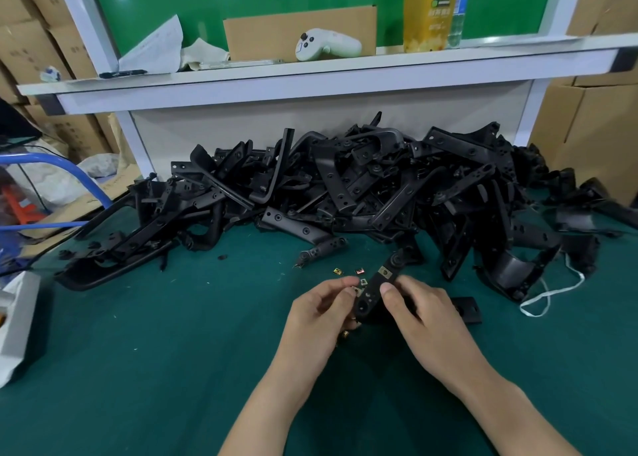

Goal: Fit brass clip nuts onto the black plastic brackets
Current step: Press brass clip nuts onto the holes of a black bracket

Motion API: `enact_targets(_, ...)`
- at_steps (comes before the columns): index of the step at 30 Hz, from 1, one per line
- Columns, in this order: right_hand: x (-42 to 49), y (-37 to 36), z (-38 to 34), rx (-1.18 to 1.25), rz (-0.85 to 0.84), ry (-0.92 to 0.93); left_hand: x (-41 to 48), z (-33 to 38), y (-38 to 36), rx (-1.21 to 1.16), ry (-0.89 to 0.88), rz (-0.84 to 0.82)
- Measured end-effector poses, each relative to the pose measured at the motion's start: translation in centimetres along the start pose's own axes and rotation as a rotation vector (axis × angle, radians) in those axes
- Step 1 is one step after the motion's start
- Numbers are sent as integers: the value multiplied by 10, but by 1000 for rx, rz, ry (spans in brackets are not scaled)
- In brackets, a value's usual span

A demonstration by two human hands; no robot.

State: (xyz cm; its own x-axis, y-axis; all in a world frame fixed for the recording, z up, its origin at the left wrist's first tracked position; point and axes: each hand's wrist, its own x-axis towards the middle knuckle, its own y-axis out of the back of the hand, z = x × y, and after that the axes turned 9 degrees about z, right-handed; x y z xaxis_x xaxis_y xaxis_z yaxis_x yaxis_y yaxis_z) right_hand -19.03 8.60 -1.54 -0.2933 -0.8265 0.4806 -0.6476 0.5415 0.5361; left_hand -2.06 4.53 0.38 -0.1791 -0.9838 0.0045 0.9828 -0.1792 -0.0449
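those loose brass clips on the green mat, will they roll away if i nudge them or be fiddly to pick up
Probably they slide rather than roll: the loose brass clips look squarish and lie flat on the green mat. They look tiny beside the left hand, so they are likely light and need a fingertip pinch.

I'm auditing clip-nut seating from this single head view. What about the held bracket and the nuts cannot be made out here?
All head view.
The clip nut pinched by the left hand: fingertips cover most of it, so seating is unclear.
Near end of the black bracket: hidden behind the right hand.
Brass pieces under the left palm: mostly covered; count unknown.
Loose clip nuts on the mat: too small for detail.
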Motion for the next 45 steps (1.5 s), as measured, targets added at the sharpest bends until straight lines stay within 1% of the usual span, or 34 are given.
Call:
enact_targets(12,0,-2,3,-16,10,20,-3,5,-2,9,-54,54)
enact_targets(17,0,-1,3,-22,8,23,-4,7,-2,20,-76,40)
enact_targets(29,-3,1,2,-50,-21,15,-4,6,-2,7,-61,83)
enact_targets(39,-2,2,1,-78,-46,3,-3,4,-1,35,-87,102)
enact_targets(42,-2,1,1,-94,-40,45,-3,4,-1,38,-95,110)
enact_targets(45,0,0,0,-96,-23,43,-4,3,-3,50,-127,110)
